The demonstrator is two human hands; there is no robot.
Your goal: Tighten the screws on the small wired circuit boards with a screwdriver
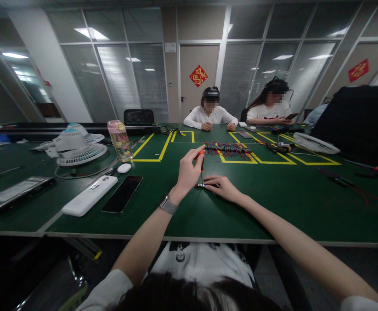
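My left hand (189, 170), with a watch on its wrist, is closed around the orange and black handle of a screwdriver (202, 163). The screwdriver stands upright, its shaft pointing down at a small dark piece with light spots (201, 185) on the green table (176, 220). My right hand (223, 188) lies low on the table, its fingertips pressed on that same piece. Part of the piece is under the fingers, so its kind is unclear. Beyond my hands lies a row of small circuit boards with red and blue wires (229, 150).
To the left are a black phone (123, 194), a white power bank (90, 195), a white case (124, 168), a drink bottle (120, 140) and white fans (80, 147). Wired parts (338, 178) lie at right. Two people sit across the table, one holding a phone (291, 116).
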